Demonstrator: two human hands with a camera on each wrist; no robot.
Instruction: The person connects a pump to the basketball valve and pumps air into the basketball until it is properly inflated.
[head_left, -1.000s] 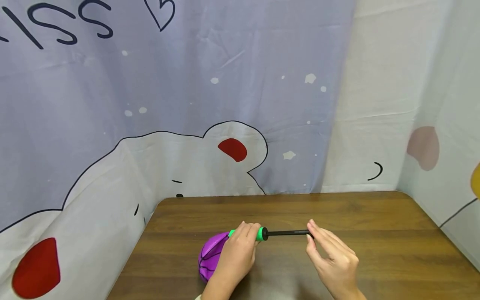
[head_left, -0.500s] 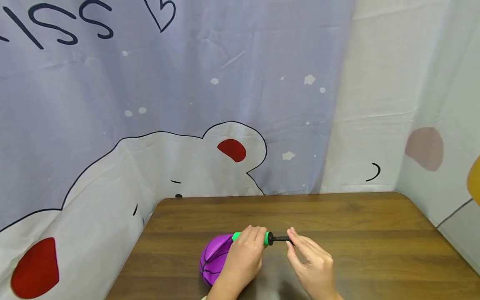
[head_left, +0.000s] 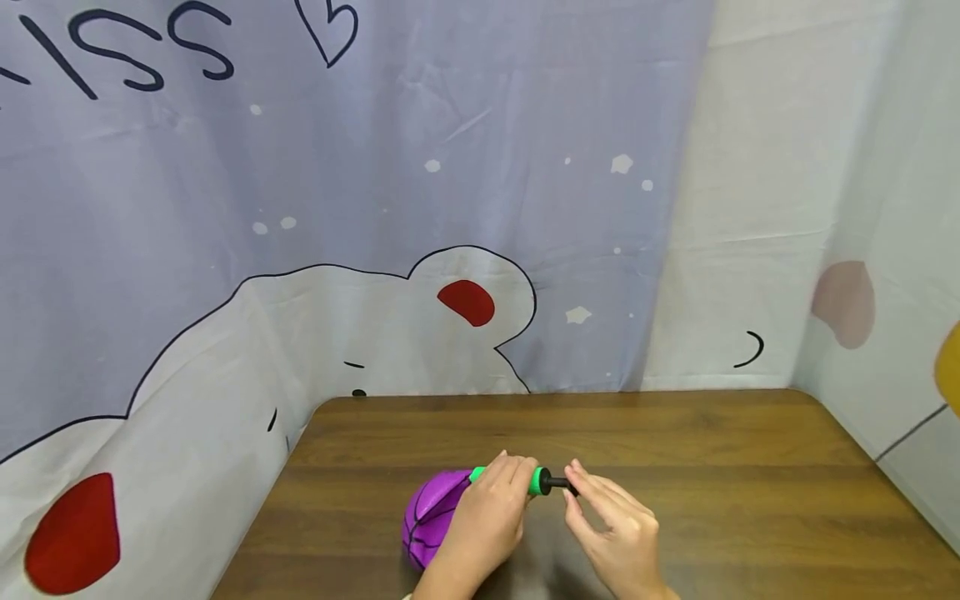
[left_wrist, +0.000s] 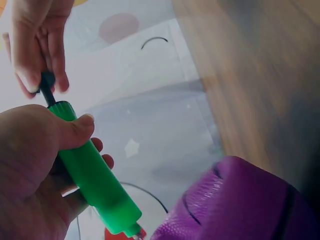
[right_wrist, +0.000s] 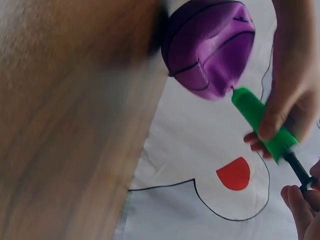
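A purple ball (head_left: 431,521) with black lines, partly caved in, sits at the front middle of the table. My left hand (head_left: 487,517) grips the green barrel of a small hand pump (left_wrist: 97,180), fingers wrapped round it. From the pump's tip a thin needle (right_wrist: 232,89) meets the ball's dented side in the right wrist view. My right hand (head_left: 618,529) pinches the black handle (left_wrist: 46,82) at the pump's other end between thumb and fingers. Only a short stretch of the black rod shows outside the barrel.
The wooden table (head_left: 712,450) reaches back to a hanging cloth (head_left: 300,150) printed with a white bear outline and lettering. Another stretch of cloth (head_left: 892,375) closes off the right side.
My right hand has moved left toward the left hand, pushing the pump's rod most of the way into the barrel. Left hand, pump barrel and ball have shifted slightly right and down.
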